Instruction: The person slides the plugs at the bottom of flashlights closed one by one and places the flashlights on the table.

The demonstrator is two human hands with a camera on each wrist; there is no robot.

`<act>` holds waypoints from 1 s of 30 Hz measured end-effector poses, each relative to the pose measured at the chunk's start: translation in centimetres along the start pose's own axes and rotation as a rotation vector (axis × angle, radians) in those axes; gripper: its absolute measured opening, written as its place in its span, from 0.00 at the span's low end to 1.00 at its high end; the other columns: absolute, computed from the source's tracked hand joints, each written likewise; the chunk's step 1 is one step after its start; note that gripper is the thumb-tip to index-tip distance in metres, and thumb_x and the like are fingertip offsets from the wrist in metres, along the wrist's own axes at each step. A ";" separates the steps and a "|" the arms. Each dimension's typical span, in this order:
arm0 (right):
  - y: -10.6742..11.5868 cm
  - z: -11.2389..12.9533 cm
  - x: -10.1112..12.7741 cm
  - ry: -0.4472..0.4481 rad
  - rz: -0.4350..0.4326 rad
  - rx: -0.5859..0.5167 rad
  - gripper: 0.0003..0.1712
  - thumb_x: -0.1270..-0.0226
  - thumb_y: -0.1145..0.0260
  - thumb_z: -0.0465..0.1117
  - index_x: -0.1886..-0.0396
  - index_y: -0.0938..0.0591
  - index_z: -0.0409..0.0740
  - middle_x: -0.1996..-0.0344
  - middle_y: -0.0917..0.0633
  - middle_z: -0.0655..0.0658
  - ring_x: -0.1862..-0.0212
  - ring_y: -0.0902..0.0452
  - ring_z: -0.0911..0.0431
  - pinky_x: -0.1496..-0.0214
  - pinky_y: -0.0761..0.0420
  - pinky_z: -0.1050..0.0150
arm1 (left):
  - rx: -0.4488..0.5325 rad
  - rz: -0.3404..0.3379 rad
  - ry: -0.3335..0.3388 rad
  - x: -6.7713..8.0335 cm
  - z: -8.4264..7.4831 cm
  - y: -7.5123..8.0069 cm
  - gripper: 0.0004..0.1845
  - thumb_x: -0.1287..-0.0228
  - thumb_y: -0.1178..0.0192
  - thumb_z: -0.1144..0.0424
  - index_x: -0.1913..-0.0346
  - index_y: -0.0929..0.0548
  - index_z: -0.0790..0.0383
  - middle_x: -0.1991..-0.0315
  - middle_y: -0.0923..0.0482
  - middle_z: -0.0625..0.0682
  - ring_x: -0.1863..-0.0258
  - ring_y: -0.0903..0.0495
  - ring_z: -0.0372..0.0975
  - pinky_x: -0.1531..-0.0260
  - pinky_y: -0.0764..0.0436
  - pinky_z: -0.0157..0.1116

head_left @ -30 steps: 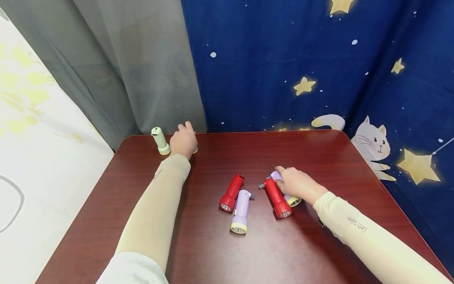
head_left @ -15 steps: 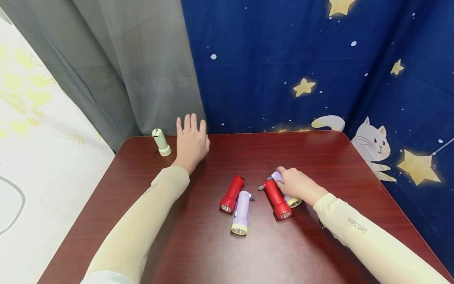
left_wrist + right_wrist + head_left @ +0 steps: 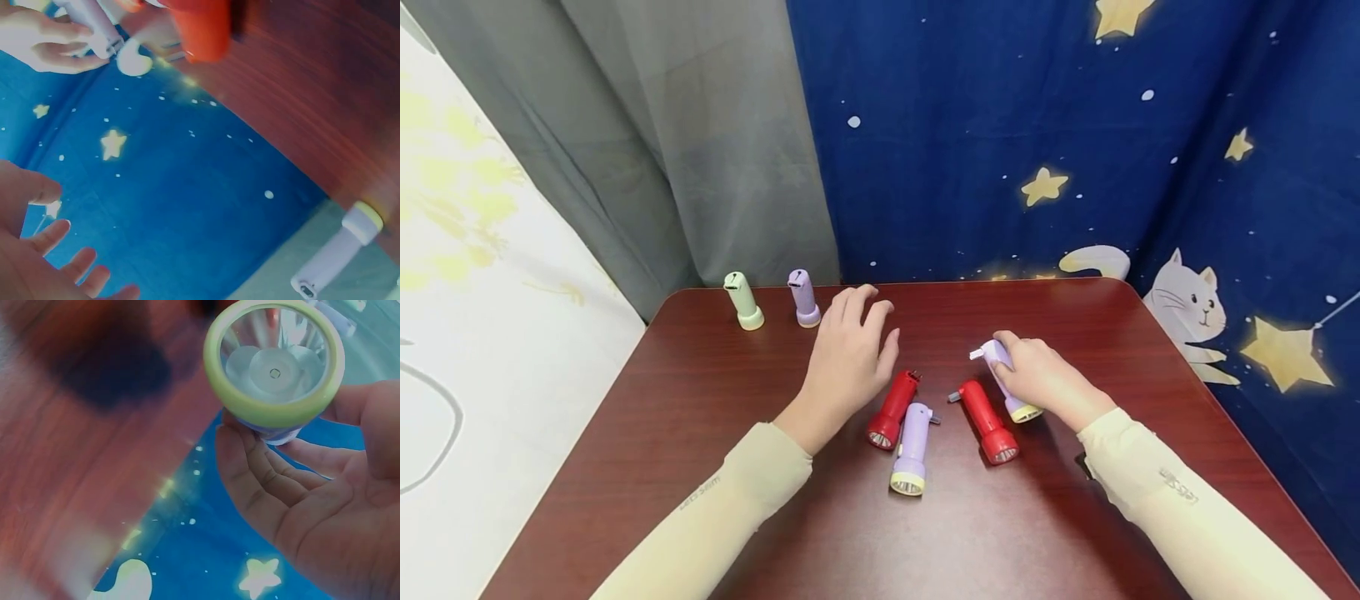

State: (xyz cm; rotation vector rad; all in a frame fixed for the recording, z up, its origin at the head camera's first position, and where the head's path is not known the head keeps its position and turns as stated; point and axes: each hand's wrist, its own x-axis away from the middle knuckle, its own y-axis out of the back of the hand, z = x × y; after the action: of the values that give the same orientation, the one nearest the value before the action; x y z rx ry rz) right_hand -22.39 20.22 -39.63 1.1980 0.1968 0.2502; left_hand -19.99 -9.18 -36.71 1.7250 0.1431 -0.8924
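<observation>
Since a second ago, the left hand (image 3: 848, 358) has drawn back from the far left corner of the table (image 3: 700, 400), leaving a purple flashlight (image 3: 803, 298) standing there, and now hovers over the middle of the table with fingers spread and relaxed, holding nothing. The right hand (image 3: 1039, 379) has lifted its own purple flashlight (image 3: 1009, 383) slightly, so its tail end tilts up toward the far side.

Nearest the viewer, a third purple flashlight with a yellow rim (image 3: 911, 448) lies on the dark red table, lens toward the near edge. Just to its left, touching or almost touching it, lies a red flashlight (image 3: 891, 410), also lens-near. To the right, a second red flashlight (image 3: 986, 422) lies at an angle, lens toward the near right.

Right beside that one, the right hand curls its fingers around the purple flashlight's body; the wrist view shows the yellow-rimmed lens (image 3: 274, 362) facing the camera, with fingers (image 3: 262, 481) wrapped beneath the barrel.

A little farther back and left, the left hand floats just above the tail of the first red flashlight, not touching it as far as can be seen.

At the far left corner, two flashlights stand upright on their lens ends, near each other but apart: a pale green flashlight (image 3: 743, 301) on the left and the purple one on the right. Behind the table hang a grey curtain (image 3: 685, 142) and a blue cloth with stars and a white cat (image 3: 1037, 133).
</observation>
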 end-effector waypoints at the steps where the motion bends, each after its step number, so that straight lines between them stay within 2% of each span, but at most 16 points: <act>1: 0.2 0.2 0.1 -0.005 -0.003 -0.015 0.33 0.24 0.36 0.44 0.27 0.28 0.31 0.48 0.13 0.29 0.58 0.16 0.44 0.51 0.11 0.47 | 0.028 -0.006 0.002 0.1 -0.2 0.1 0.18 0.28 0.37 0.57 0.40 0.19 0.60 0.34 0.24 0.60 0.32 0.26 0.52 0.28 0.22 0.53; 5: 0.9 1.3 1.0 -0.029 -0.012 -0.083 0.35 0.23 0.35 0.46 0.24 0.31 0.36 0.46 0.15 0.30 0.58 0.16 0.47 0.55 0.10 0.52 | 0.137 -0.001 0.013 0.7 -1.0 0.1 0.16 0.29 0.34 0.60 0.43 0.18 0.60 0.38 0.22 0.57 0.35 0.24 0.50 0.33 0.18 0.48; 8: 1.3 2.5 1.8 -0.009 -0.057 -0.119 0.34 0.23 0.35 0.46 0.24 0.30 0.38 0.45 0.15 0.31 0.57 0.16 0.47 0.54 0.10 0.51 | 0.247 0.053 0.049 1.1 -2.0 0.2 0.15 0.29 0.33 0.61 0.44 0.18 0.60 0.40 0.21 0.55 0.37 0.22 0.48 0.35 0.16 0.45; 10: 1.7 3.5 2.4 0.019 -0.096 -0.147 0.34 0.23 0.34 0.46 0.24 0.30 0.40 0.46 0.14 0.32 0.55 0.15 0.47 0.52 0.10 0.49 | 0.334 0.107 0.091 1.3 -2.8 0.4 0.14 0.29 0.33 0.60 0.45 0.17 0.59 0.42 0.18 0.54 0.39 0.20 0.47 0.37 0.15 0.45; 14: 2.5 5.9 3.7 0.069 -0.172 -0.236 0.34 0.23 0.33 0.44 0.23 0.30 0.41 0.45 0.13 0.35 0.51 0.14 0.47 0.47 0.10 0.48 | 0.532 0.230 0.220 1.9 -4.3 1.4 0.13 0.27 0.32 0.58 0.44 0.13 0.56 0.45 0.13 0.50 0.47 0.14 0.44 0.43 0.12 0.43; 17: 2.7 7.7 4.9 0.081 -0.204 -0.333 0.36 0.24 0.31 0.44 0.22 0.30 0.40 0.44 0.14 0.37 0.52 0.13 0.48 0.48 0.09 0.50 | 0.693 0.285 0.309 2.6 -5.3 2.4 0.16 0.26 0.32 0.57 0.40 0.13 0.54 0.45 0.11 0.49 0.51 0.11 0.41 0.47 0.10 0.40; 20: 2.4 9.3 5.9 0.091 -0.247 -0.397 0.38 0.27 0.27 0.44 0.23 0.29 0.41 0.46 0.14 0.39 0.55 0.13 0.52 0.51 0.08 0.53 | 0.844 0.258 0.357 3.5 -6.3 3.3 0.21 0.27 0.32 0.59 0.34 0.16 0.57 0.42 0.11 0.51 0.49 0.10 0.42 0.47 0.10 0.38; 23: 1.9 10.6 6.8 0.128 -0.344 -0.408 0.35 0.31 0.23 0.44 0.27 0.23 0.43 0.50 0.15 0.43 0.59 0.14 0.55 0.54 0.09 0.56 | 0.948 0.177 0.373 4.3 -7.2 4.2 0.25 0.28 0.31 0.64 0.31 0.19 0.62 0.41 0.13 0.54 0.47 0.10 0.44 0.46 0.11 0.38; 26: 1.1 11.7 7.5 0.189 -0.469 -0.370 0.32 0.34 0.20 0.43 0.33 0.19 0.43 0.53 0.16 0.46 0.64 0.15 0.57 0.59 0.10 0.60 | 0.941 0.106 0.365 5.1 -8.1 4.9 0.27 0.29 0.31 0.66 0.30 0.21 0.66 0.38 0.15 0.56 0.45 0.10 0.45 0.46 0.11 0.37; 30: 0.2 12.7 8.2 0.221 -0.575 -0.292 0.33 0.38 0.18 0.41 0.35 0.18 0.40 0.51 0.16 0.45 0.66 0.17 0.56 0.63 0.13 0.63 | 0.883 0.074 0.361 5.8 -8.8 5.3 0.29 0.28 0.32 0.64 0.28 0.23 0.69 0.33 0.17 0.58 0.40 0.12 0.44 0.45 0.12 0.38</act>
State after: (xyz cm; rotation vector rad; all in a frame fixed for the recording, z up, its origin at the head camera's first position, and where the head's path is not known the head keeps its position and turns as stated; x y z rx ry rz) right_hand -11.04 11.38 -35.09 0.7819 0.6621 -0.0947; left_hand -8.93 -5.40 -35.51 2.6888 -0.0996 -0.6036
